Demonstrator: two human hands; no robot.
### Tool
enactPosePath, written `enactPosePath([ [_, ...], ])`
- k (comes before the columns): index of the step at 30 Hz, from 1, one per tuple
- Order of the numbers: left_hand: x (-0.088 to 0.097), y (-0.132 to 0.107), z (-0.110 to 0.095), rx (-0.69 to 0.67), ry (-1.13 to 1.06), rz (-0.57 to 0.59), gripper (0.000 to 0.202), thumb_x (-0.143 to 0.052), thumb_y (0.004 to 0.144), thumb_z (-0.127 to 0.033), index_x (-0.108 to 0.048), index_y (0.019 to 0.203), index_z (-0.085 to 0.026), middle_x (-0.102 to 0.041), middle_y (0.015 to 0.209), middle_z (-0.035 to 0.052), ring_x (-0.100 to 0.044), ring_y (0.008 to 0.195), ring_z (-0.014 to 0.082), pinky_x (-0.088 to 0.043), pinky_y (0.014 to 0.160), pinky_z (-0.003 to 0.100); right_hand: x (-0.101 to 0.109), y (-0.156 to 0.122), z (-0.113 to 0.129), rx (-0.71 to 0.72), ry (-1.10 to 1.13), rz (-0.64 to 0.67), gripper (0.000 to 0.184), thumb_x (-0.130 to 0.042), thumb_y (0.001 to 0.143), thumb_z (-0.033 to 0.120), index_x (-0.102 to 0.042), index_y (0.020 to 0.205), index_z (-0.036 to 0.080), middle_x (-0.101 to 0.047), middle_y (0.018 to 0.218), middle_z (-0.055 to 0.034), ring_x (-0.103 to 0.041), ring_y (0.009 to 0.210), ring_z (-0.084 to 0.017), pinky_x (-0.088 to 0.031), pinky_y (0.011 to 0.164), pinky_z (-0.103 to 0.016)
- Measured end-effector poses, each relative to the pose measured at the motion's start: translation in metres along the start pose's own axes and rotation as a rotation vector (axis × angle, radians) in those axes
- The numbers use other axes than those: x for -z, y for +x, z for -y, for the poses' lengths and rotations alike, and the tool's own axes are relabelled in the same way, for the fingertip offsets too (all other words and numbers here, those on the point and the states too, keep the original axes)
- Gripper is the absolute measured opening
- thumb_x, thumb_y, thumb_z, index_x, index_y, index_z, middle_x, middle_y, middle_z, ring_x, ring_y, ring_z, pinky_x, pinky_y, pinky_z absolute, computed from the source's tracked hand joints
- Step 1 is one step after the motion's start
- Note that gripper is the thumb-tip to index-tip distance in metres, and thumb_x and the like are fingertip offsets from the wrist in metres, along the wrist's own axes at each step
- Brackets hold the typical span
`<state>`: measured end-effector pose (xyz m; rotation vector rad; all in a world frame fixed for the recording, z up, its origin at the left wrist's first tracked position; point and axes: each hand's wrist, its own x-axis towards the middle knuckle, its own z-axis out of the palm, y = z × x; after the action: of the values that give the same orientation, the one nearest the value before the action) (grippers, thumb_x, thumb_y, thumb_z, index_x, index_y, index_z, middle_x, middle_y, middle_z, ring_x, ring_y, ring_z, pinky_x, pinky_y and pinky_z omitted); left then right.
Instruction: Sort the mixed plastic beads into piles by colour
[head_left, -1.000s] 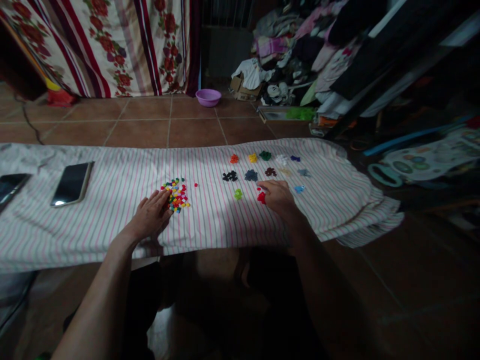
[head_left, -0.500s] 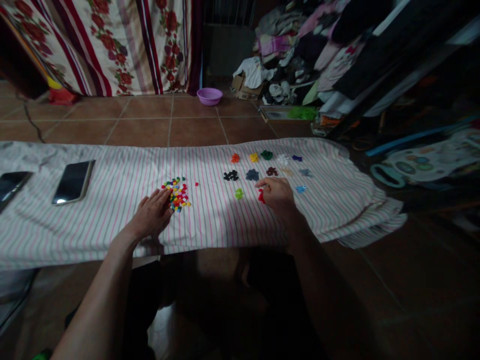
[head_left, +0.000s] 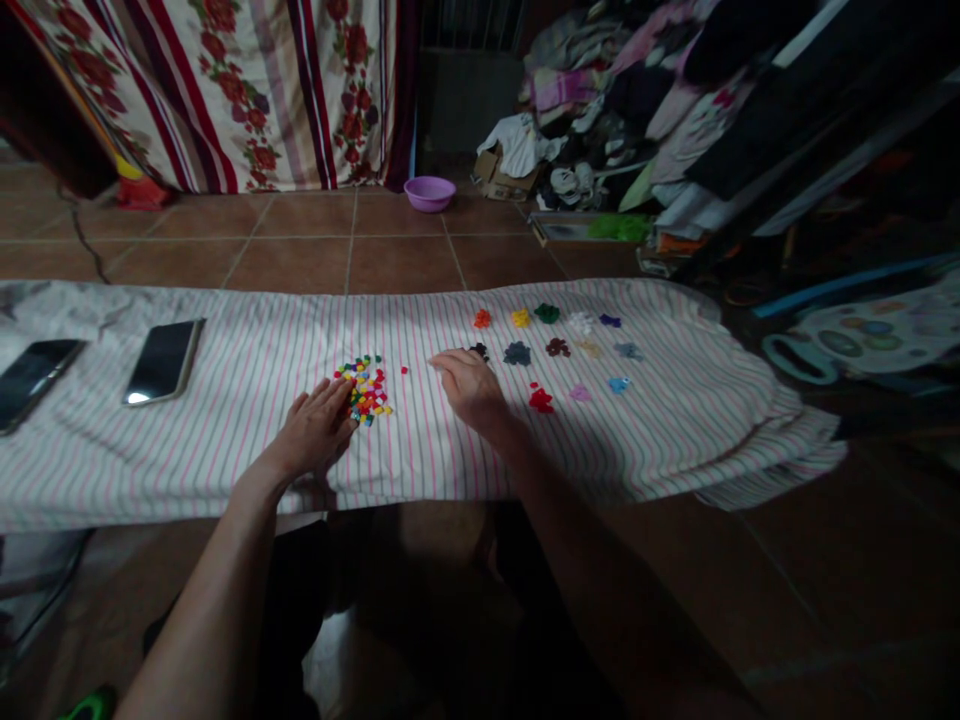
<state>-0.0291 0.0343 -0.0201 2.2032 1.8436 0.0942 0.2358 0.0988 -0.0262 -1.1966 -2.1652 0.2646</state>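
Observation:
My left hand (head_left: pixel 319 422) lies with fingers stretched out at the left edge of a mixed heap of small coloured pieces (head_left: pixel 373 397), its fingertips touching the heap. A single red piece (head_left: pixel 404 370) sits apart, between the heap and my right hand. My right hand (head_left: pixel 471 388) hovers over the cloth, fingers extended to the left; no piece shows in it. It partly covers a black pile (head_left: pixel 481 352). To its right are sorted piles: red (head_left: pixel 541 399), pink (head_left: pixel 580 393), light blue (head_left: pixel 619 384), dark grey (head_left: pixel 517 353) and brown (head_left: pixel 557 347).
A striped cloth (head_left: pixel 247 420) covers the work surface. Farther back are orange (head_left: pixel 482 318), yellow (head_left: pixel 520 317) and green (head_left: pixel 547 313) piles. Two phones lie at left, one nearer (head_left: pixel 163 362). A purple basin (head_left: pixel 430 195) stands on the floor beyond.
My right hand has moved left from the red pile, uncovering the red and pink piles. My left hand stays by the mixed heap. The view has shifted slightly.

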Motion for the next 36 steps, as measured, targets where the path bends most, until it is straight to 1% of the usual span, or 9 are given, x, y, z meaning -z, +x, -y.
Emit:
enactPosePath([
  [7, 0.003, -0.001, -0.003, 0.02, 0.009, 0.02, 0.061, -0.035, 0.092, -0.04, -0.03, 0.149, -0.018, -0.036, 0.156, 0.0108, -0.025, 0.147, 0.0279, -0.028, 0.116, 0.053, -0.037, 0.012, 0.017, 0.051, -0.027, 0.098, 0.038, -0.04, 0.091, 0.01, -0.069, 0.114, 0.019, -0.062, 0.123, -0.0087, -0.054, 0.109, -0.022, -0.043, 0.098, -0.036],
  [10, 0.002, -0.002, -0.001, -0.002, 0.004, 0.01, 0.061, -0.035, 0.093, -0.042, -0.03, 0.149, -0.019, -0.035, 0.156, 0.0105, -0.025, 0.147, 0.0279, -0.03, 0.115, 0.054, -0.046, 0.014, 0.022, 0.025, -0.079, 0.138, 0.038, -0.042, 0.092, 0.009, -0.07, 0.114, 0.02, -0.063, 0.124, -0.0083, -0.053, 0.109, -0.022, -0.044, 0.097, -0.036],
  [12, 0.002, -0.002, 0.0, -0.014, -0.004, 0.01, 0.06, -0.035, 0.093, -0.042, -0.03, 0.149, -0.02, -0.034, 0.157, 0.0102, -0.025, 0.147, 0.028, -0.03, 0.114, 0.054, -0.048, 0.016, 0.024, 0.011, -0.095, 0.158, 0.037, -0.042, 0.092, 0.009, -0.071, 0.111, 0.02, -0.064, 0.12, -0.0081, -0.053, 0.105, -0.022, -0.045, 0.093, -0.035],
  [18, 0.004, -0.002, 0.0, -0.003, -0.013, 0.014, 0.06, -0.038, 0.092, -0.041, -0.033, 0.148, -0.019, -0.036, 0.156, 0.0109, -0.025, 0.147, 0.0272, -0.03, 0.115, 0.052, -0.045, 0.016, 0.028, -0.009, -0.099, 0.178, 0.032, -0.044, 0.09, 0.007, -0.072, 0.101, 0.017, -0.066, 0.103, -0.0091, -0.053, 0.096, -0.022, -0.044, 0.089, -0.034],
  [23, 0.002, -0.001, 0.0, -0.006, -0.04, 0.002, 0.059, -0.038, 0.092, -0.042, -0.035, 0.146, -0.019, -0.037, 0.155, 0.0119, -0.027, 0.146, 0.0292, -0.03, 0.115, 0.055, -0.045, 0.015, 0.028, -0.034, -0.102, 0.178, 0.027, -0.045, 0.092, 0.01, -0.07, 0.097, 0.018, -0.064, 0.095, -0.0078, -0.055, 0.093, -0.02, -0.042, 0.089, -0.031],
  [28, -0.003, 0.004, 0.005, -0.029, -0.055, -0.051, 0.058, -0.039, 0.09, -0.04, -0.04, 0.143, -0.016, -0.044, 0.15, 0.0139, -0.032, 0.144, 0.0301, -0.033, 0.113, 0.055, -0.037, 0.014, 0.024, -0.058, -0.047, 0.125, 0.024, -0.045, 0.092, 0.013, -0.064, 0.104, 0.019, -0.063, 0.096, -0.0064, -0.058, 0.09, -0.018, -0.044, 0.082, -0.029],
  [31, 0.003, 0.006, 0.006, -0.054, -0.106, -0.097, 0.051, -0.038, 0.09, -0.038, -0.049, 0.136, -0.017, -0.055, 0.141, 0.0127, -0.042, 0.138, 0.027, -0.038, 0.111, 0.049, -0.028, 0.014, 0.02, -0.075, 0.004, 0.056, 0.02, -0.048, 0.09, 0.014, -0.062, 0.103, 0.019, -0.064, 0.096, -0.0059, -0.059, 0.089, -0.018, -0.045, 0.081, -0.028],
  [34, 0.012, 0.007, 0.002, -0.054, -0.169, -0.112, 0.042, -0.037, 0.091, -0.038, -0.059, 0.123, -0.021, -0.065, 0.129, 0.0091, -0.059, 0.121, 0.022, -0.047, 0.102, 0.038, -0.014, 0.013, 0.013, -0.091, 0.043, -0.02, 0.013, -0.051, 0.089, 0.018, -0.062, 0.095, 0.02, -0.065, 0.09, -0.0046, -0.059, 0.084, -0.017, -0.046, 0.079, -0.028],
  [36, 0.016, 0.007, 0.0, -0.031, -0.189, -0.136, 0.039, -0.036, 0.092, -0.04, -0.062, 0.116, -0.023, -0.068, 0.122, 0.007, -0.064, 0.111, 0.0201, -0.051, 0.096, 0.035, -0.003, 0.01, 0.005, -0.097, 0.054, -0.062, 0.01, -0.052, 0.088, 0.02, -0.063, 0.09, 0.02, -0.065, 0.086, -0.0037, -0.059, 0.078, -0.017, -0.046, 0.077, -0.028],
])
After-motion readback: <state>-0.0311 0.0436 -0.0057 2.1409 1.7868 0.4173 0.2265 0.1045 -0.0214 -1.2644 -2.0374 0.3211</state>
